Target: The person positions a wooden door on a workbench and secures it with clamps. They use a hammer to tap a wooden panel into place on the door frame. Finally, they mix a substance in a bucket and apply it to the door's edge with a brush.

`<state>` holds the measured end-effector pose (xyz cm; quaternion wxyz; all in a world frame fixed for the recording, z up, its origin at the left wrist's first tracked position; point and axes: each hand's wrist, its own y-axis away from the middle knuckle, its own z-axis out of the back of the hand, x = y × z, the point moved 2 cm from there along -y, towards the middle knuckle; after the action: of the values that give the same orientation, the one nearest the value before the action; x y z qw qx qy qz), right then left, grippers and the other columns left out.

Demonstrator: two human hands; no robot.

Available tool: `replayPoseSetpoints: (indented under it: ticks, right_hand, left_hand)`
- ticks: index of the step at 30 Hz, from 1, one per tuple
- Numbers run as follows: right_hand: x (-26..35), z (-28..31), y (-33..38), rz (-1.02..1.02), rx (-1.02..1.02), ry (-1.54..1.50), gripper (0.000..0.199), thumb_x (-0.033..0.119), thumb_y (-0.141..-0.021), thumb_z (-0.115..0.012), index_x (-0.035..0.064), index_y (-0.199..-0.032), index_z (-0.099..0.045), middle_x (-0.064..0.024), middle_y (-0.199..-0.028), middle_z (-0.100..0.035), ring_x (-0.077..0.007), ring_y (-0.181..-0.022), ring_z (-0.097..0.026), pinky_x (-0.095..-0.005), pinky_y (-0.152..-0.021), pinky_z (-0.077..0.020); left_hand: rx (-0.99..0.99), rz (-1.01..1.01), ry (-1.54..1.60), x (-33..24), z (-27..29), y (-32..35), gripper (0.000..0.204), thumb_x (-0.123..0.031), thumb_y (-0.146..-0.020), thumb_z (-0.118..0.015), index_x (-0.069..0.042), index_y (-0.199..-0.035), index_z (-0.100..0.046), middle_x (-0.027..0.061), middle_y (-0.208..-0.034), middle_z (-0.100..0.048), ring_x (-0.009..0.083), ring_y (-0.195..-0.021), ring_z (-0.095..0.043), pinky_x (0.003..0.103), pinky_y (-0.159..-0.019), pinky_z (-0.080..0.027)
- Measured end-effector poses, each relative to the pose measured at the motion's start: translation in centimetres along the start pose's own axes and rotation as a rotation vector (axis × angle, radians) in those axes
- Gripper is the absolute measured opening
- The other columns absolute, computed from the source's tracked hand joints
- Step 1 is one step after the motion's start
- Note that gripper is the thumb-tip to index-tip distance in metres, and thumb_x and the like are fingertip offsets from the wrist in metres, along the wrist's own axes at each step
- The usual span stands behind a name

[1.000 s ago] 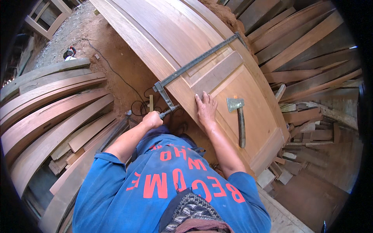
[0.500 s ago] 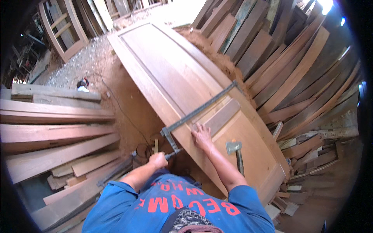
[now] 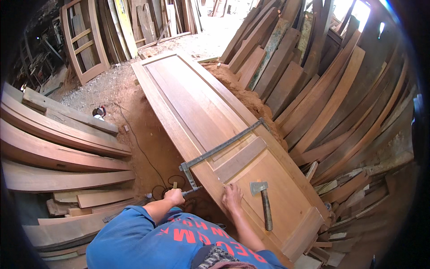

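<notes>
A long panelled wooden door point(image 3: 197, 103) lies flat in front of me. A metal bar clamp point(image 3: 224, 145) spans its width, from the far edge to the near edge. My left hand point(image 3: 174, 196) is closed around the clamp's screw handle at the door's near edge. My right hand point(image 3: 232, 198) lies flat on the door's frame with its fingers spread. A hatchet point(image 3: 264, 201) with a dark handle rests on the door panel just right of that hand.
Curved planks point(image 3: 58, 152) are stacked to my left. Boards point(image 3: 313, 89) lean in rows on the right beside a sawdust heap. A door frame point(image 3: 83, 42) leans at the back left. A black cable point(image 3: 139, 143) trails over the dirt floor.
The view has tilted up, showing the door's full length. My left hand stays on the clamp handle and my right hand stays flat on the door.
</notes>
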<state>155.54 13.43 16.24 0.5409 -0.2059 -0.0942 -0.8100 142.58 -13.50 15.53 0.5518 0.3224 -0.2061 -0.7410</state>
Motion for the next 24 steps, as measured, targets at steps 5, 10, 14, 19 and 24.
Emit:
replayPoseSetpoints:
  ticks: [5, 10, 14, 19, 24]
  right_hand:
    - [-1.6, 3.9, 4.5, -0.145, 0.015, 0.049, 0.038, 0.006, -0.078, -0.059, 0.0121, -0.114, -0.068, -0.0171, -0.126, -0.055, -0.0381, -0.121, -0.051, -0.0573, -0.099, -0.041]
    - [-5.3, 3.4, 11.5, -0.181, 0.021, 0.013, 0.034, 0.005, -0.079, -0.058, 0.0102, -0.111, -0.068, -0.0167, -0.121, -0.057, -0.0371, -0.118, -0.053, -0.0543, -0.099, -0.0417]
    - [-6.9, 4.4, 14.4, -0.168, 0.138, -0.014, 0.032, 0.008, -0.081, -0.059, 0.0099, -0.111, -0.068, -0.0168, -0.119, -0.059, -0.0381, -0.117, -0.053, -0.0538, -0.099, -0.0414]
    - [-7.0, 4.5, 14.5, -0.002, 0.129, -0.06, 0.028, 0.001, -0.081, -0.057, 0.0017, -0.107, -0.068, -0.0209, -0.104, -0.063, -0.0394, -0.102, -0.06, -0.0468, -0.091, -0.0494]
    - [-5.7, 4.1, 14.8, 0.025, 0.45, -0.284, 0.027, 0.0, -0.086, -0.056, 0.001, -0.109, -0.069, -0.0225, -0.104, -0.065, -0.0394, -0.095, -0.064, -0.0437, -0.086, -0.0526]
  left_hand:
    - [-0.133, -0.035, -0.024, 0.9, -0.7, -0.6, 0.035, -0.018, -0.077, -0.065, -0.002, -0.107, -0.072, 0.0219, -0.12, -0.068, 0.0369, -0.11, -0.067, 0.046, -0.093, -0.055]
    - [-0.067, 0.051, -0.045, 0.0, -0.7, -0.4, 0.032, -0.017, -0.075, -0.064, -0.003, -0.102, -0.076, 0.02, -0.11, -0.072, 0.0335, -0.105, -0.07, 0.044, -0.089, -0.056]
    - [-0.144, 0.06, -0.031, 1.1, -1.8, -0.2, 0.031, -0.015, -0.074, -0.067, -0.004, -0.101, -0.076, 0.02, -0.111, -0.072, 0.0345, -0.105, -0.069, 0.044, -0.089, -0.057]
    - [-0.236, 0.052, -0.033, 1.0, -2.8, -1.0, 0.028, -0.015, -0.074, -0.067, -0.005, -0.099, -0.075, 0.0182, -0.106, -0.073, 0.0353, -0.1, -0.071, 0.045, -0.086, -0.058]
    - [-0.551, 0.003, -0.03, 0.8, -5.0, -0.5, 0.028, -0.011, -0.072, -0.072, -0.007, -0.099, -0.066, 0.0158, -0.093, -0.072, 0.032, -0.093, -0.071, 0.047, -0.079, -0.053]
